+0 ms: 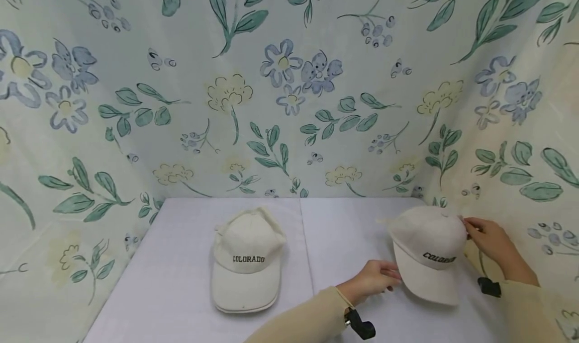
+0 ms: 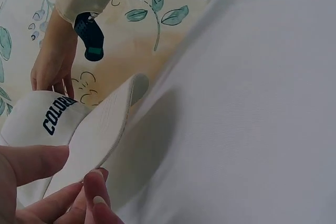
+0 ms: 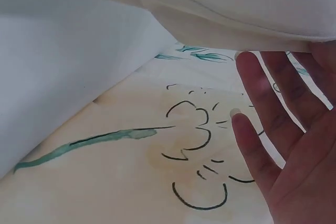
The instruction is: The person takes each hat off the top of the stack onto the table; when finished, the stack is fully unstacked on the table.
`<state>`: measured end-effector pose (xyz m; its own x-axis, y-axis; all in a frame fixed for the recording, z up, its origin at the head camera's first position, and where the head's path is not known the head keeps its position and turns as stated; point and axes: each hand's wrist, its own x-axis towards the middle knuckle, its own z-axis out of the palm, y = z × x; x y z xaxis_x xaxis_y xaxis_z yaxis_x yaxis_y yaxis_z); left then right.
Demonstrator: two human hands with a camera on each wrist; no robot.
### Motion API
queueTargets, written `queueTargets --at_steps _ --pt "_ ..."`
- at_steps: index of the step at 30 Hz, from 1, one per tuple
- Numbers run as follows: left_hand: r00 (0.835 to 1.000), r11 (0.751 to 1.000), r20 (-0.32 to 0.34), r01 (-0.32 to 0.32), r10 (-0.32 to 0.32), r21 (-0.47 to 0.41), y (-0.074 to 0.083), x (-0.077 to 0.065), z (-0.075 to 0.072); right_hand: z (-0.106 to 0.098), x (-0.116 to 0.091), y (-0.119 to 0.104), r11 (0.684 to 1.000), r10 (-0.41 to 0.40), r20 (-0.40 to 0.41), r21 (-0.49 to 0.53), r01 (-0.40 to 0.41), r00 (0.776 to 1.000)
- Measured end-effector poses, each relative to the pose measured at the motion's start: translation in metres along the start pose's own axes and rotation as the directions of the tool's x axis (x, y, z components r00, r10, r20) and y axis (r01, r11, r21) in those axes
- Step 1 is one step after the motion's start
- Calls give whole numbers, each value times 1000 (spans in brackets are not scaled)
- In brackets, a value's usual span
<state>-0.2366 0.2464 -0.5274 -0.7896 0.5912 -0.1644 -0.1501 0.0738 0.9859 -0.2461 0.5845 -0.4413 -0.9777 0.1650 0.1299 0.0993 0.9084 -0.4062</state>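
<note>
A white baseball cap [image 1: 426, 242] with dark COLORADO lettering is held tilted at the right side of the table, its brim [image 2: 100, 129] standing off the cloth over a shadow. My right hand [image 1: 493, 242] pinches the crown's right edge; in the right wrist view its other fingers [image 3: 273, 93] spread below the cap's rim. At the opposite side, my left hand [image 1: 373, 280] is at the brim's left edge. The left wrist view puts its thumb [image 2: 42, 162] over the brim and its curled fingers at the edge. The cap's inside is hidden.
Another white COLORADO cap [image 1: 248, 262] lies brim forward on the white-covered table [image 1: 181, 262], left of the middle. A flower-patterned cloth [image 1: 289, 147] rises behind the table and along both sides, close to my right hand. A crease runs down the table cover between the caps.
</note>
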Motion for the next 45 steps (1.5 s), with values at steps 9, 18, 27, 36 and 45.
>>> queueTargets --at_steps 9,18,27,36,45 --pt "998 998 -24 56 -56 35 -8 7 4 9 6 14 1000 11 36 1 -11 999" --pt "993 994 -34 111 -110 3 -8 10 14 15 6 25 1000 -3 54 -9 3 999" --pt "989 991 -53 136 -136 -6 -7 11 18 23 8 27 1000 23 74 14 -24 997" --pt "982 986 -94 169 -167 13 -8 13 21 28 13 32 1000 -5 135 24 2 991" --pt "978 979 -55 201 -199 29 -6 20 21 27 15 38 1000 3 155 16 -5 988"
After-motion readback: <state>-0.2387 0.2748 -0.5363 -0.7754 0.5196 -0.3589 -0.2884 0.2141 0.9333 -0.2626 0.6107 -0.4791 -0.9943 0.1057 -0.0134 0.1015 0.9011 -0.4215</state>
